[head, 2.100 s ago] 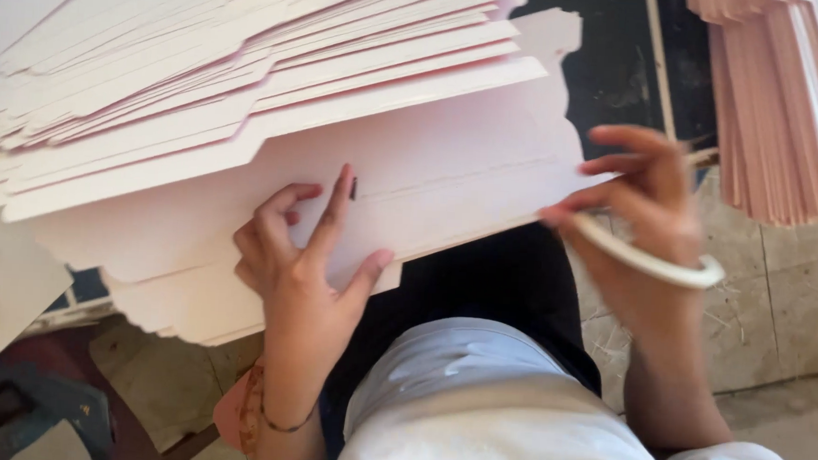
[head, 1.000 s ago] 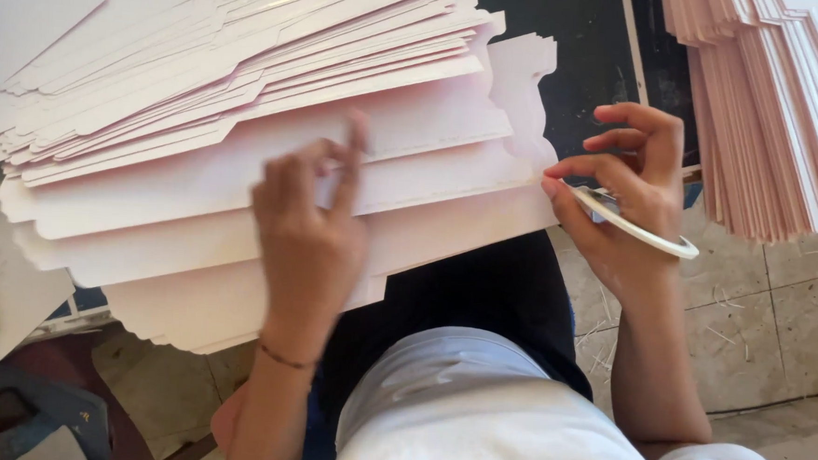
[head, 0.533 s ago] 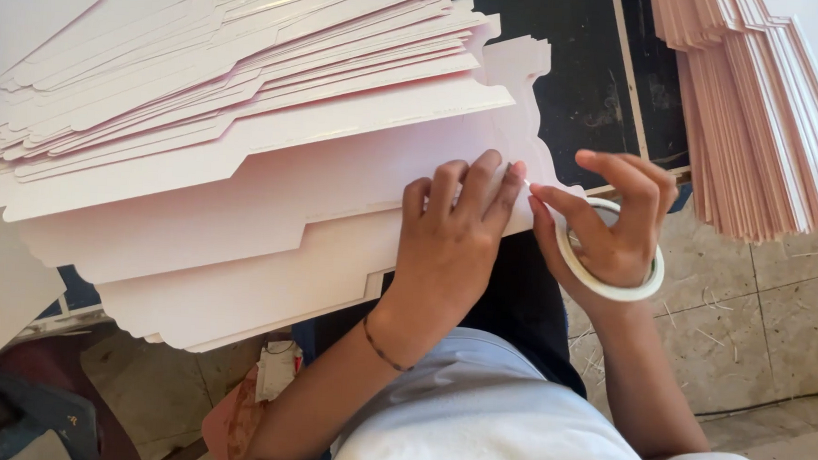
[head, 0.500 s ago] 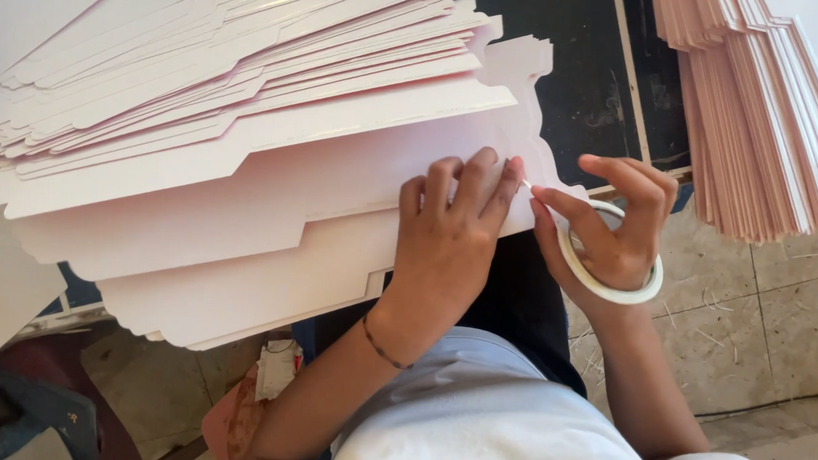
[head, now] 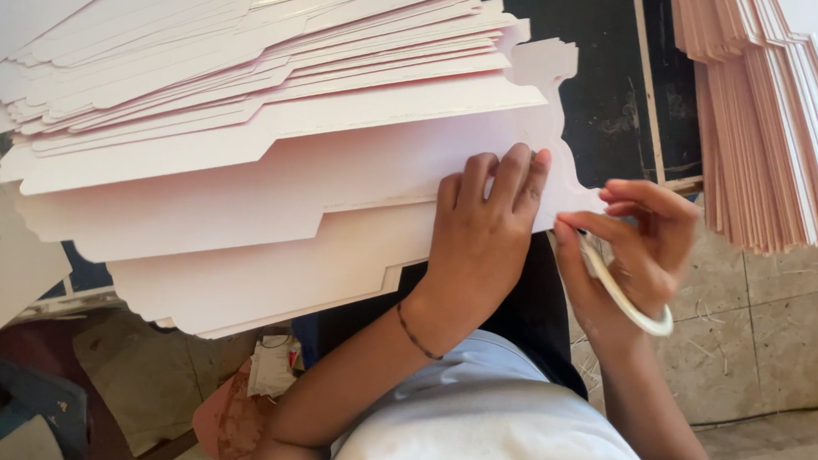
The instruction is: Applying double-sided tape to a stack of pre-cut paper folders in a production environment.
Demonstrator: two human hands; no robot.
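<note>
Pressing flat on the top pale pink card sheet (head: 271,195), the left hand (head: 483,234) steadies its right edge. Just beside that edge, the right hand (head: 636,251) pinches a white tape roll (head: 625,297); many fanned sheets behind look untaped.

Flat pale-pink die-cut carton blanks (head: 245,147), unfolded packages with notched flaps, lie fanned in a big stack across the desk. A second stack of pink blanks (head: 769,118) sits at the right edge.

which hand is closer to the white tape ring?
Right. The right hand holds the white tape ring, which hangs around its fingers. The left hand lies flat on the top pink card sheet, just left of the ring and not touching it.
</note>
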